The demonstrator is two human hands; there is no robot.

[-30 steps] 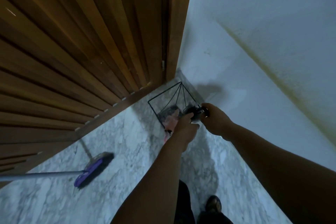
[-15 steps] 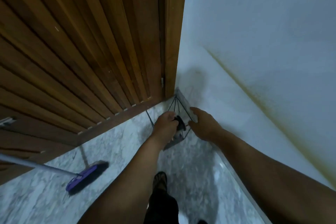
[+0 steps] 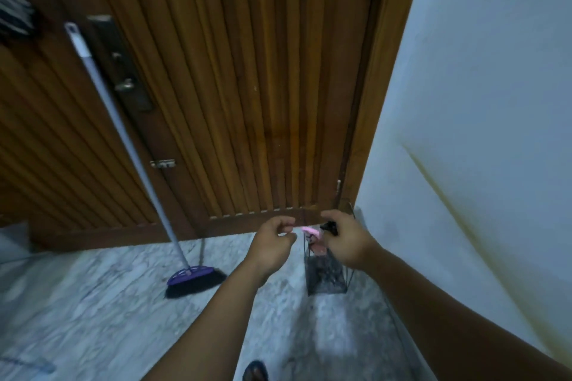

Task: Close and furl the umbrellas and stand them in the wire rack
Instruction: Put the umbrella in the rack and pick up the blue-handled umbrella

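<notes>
A black wire rack (image 3: 327, 283) stands on the marble floor in the corner where the wooden door meets the white wall. A furled pink umbrella (image 3: 316, 244) stands in it, its pink handle (image 3: 309, 229) sticking out of the top. My right hand (image 3: 348, 240) is closed around the black handle of a dark umbrella (image 3: 328, 225) above the rack. My left hand (image 3: 272, 246) hovers just left of the pink handle with its fingers curled. I cannot tell whether its fingertips are pinching the handle. The umbrellas' lower parts are blurred inside the rack.
A broom with a purple head (image 3: 193, 277) and a long grey pole leans against the slatted wooden door (image 3: 247, 86) to the left. The white wall (image 3: 479, 133) runs close along the right side. My foot (image 3: 255, 371) shows at the bottom edge.
The view has risen and swung left, so the rack now looks farther away. Both hands have come up from inside the rack's top to the umbrella handles above it.
</notes>
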